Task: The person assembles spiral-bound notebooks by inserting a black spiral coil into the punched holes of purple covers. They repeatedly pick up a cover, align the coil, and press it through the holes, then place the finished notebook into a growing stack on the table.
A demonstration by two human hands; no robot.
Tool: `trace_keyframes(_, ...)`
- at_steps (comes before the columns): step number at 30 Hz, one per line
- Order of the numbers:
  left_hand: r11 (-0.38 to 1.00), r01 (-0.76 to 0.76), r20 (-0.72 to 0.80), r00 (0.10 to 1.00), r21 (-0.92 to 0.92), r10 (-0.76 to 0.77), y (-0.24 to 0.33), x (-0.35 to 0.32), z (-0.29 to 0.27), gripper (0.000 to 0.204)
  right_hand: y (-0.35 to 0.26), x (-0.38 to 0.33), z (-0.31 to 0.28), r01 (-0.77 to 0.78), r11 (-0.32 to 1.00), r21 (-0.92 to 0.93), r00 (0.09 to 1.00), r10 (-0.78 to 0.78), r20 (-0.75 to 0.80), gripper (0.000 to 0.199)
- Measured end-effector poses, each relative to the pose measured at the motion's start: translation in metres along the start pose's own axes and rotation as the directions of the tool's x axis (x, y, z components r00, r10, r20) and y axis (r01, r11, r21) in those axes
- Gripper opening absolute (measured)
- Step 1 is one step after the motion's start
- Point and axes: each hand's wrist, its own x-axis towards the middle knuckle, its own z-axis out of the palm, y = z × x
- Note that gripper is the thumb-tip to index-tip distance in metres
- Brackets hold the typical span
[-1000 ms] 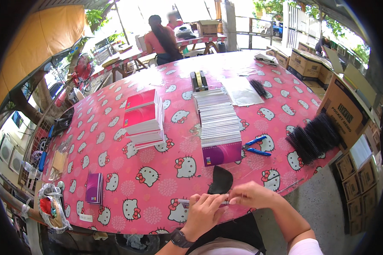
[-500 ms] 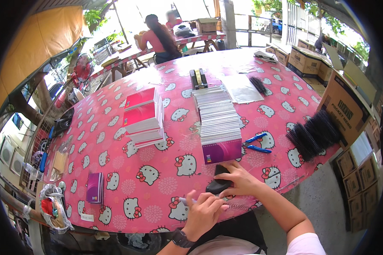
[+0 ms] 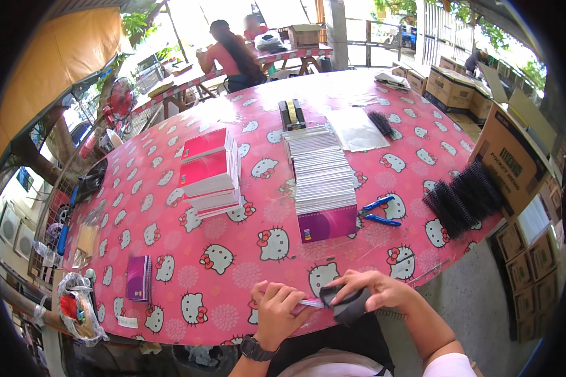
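Note:
Near the front edge of the table, my left hand [image 3: 277,314] is closed on a thin notebook [image 3: 311,303] seen edge-on. My right hand [image 3: 380,290] grips a dark grey, folded pad-like piece [image 3: 352,306] against the notebook's right end; its exact kind is unclear. A thin wire coil [image 3: 393,313] sticks out past the right hand. Beyond the hands stands a long row of notebooks [image 3: 324,176] with a purple cover facing me. Blue-handled pliers [image 3: 383,220] lie to its right, handles apart. A few purple spiral notebooks [image 3: 138,278] are at the left.
Red-covered notebook stacks [image 3: 204,173] stand left of the row. Black spiral coils [image 3: 464,198] pile up at the right by a cardboard box [image 3: 509,160]. A tape dispenser [image 3: 292,115] and white sheets [image 3: 357,131] lie farther back. Other people sit at a far table.
My right hand has lifted the dark piece off the table and brought it nearer, against the notebook. The left hand has shifted slightly left, its fingers closing round the notebook.

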Motion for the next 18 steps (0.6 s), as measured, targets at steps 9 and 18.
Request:
trace_keyframes(9,0.999,-0.016,0.028,0.999,-0.029,0.017,-0.002,0.0,-0.002,0.037,-0.001,0.012,0.005,-0.135,0.915,-0.381,0.991,0.122,-0.058,0.046)
trace_keyframes(18,0.992,0.073,-0.058,0.995,-0.105,-0.079,0.003,0.004,-0.011,0.074,0.006,0.022,-0.013,-0.243,0.714,-0.656,0.97,0.179,-0.164,0.044)
